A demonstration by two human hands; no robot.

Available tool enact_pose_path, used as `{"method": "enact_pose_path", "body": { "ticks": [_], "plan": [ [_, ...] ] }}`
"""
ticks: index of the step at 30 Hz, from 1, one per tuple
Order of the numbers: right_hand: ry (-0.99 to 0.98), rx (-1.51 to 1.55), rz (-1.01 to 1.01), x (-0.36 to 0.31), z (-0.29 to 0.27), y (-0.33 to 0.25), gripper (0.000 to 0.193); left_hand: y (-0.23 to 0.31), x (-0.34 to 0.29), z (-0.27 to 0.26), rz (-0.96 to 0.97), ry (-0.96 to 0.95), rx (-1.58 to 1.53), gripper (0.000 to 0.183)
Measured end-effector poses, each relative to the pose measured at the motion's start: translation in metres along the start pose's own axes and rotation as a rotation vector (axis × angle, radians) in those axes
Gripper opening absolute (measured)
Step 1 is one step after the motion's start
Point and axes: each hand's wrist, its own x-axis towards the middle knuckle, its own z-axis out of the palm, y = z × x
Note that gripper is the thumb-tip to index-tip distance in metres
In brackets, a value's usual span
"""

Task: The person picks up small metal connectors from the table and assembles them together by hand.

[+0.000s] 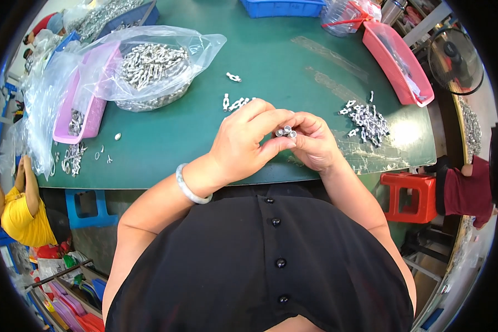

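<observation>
Above the front edge of the green table, my left hand and my right hand meet. Between their closed fingertips they grip a small bunch of silvery metal fittings, whose round, tube-like ends face up. The fingers hide the rest of these pieces. Just beyond my left hand lie several similar loose fittings, with a single fitting farther off. To the right of my right hand spreads a pile of the same kind of small fittings.
At the left, a clear plastic bag lines a container full of metal pieces beside a pink tray. Scattered small parts lie nearby. A red-pink bin stands far right; a blue tray at the back. People sit on both sides.
</observation>
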Motion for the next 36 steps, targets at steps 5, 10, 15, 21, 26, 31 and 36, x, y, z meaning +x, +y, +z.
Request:
{"method": "enact_pose_path", "body": {
  "ticks": [5, 10, 15, 21, 26, 31, 36],
  "plan": [
    [0.029, -0.036, 0.085, -0.003, 0.000, -0.005, 0.021, -0.004, 0.003, -0.006, 0.039, -0.123, 0.004, 0.029],
    [0.043, -0.085, 0.161, 0.000, 0.005, -0.011, 0.030, -0.011, -0.001, -0.004, -0.051, -0.173, -0.115, 0.018],
    [0.057, 0.034, 0.149, 0.000, 0.007, -0.013, 0.037, -0.023, -0.004, -0.003, -0.870, -0.153, -0.940, 0.016],
    [0.036, -0.026, 0.116, 0.000, 0.010, -0.013, 0.035, -0.030, -0.006, -0.002, -1.005, -0.143, -1.237, 0.021],
    [0.041, -0.031, 0.114, -0.001, 0.015, -0.015, 0.035, -0.036, -0.011, 0.003, -1.140, -0.106, -1.462, 0.025],
    [0.048, -0.045, 0.114, -0.001, 0.018, -0.017, 0.034, -0.041, -0.016, 0.005, -1.178, -0.087, -1.692, 0.024],
    [0.000, -0.161, 0.072, -0.001, 0.021, -0.019, 0.033, -0.042, -0.019, 0.009, -1.018, -0.162, -1.778, 0.027]
  ]
}}
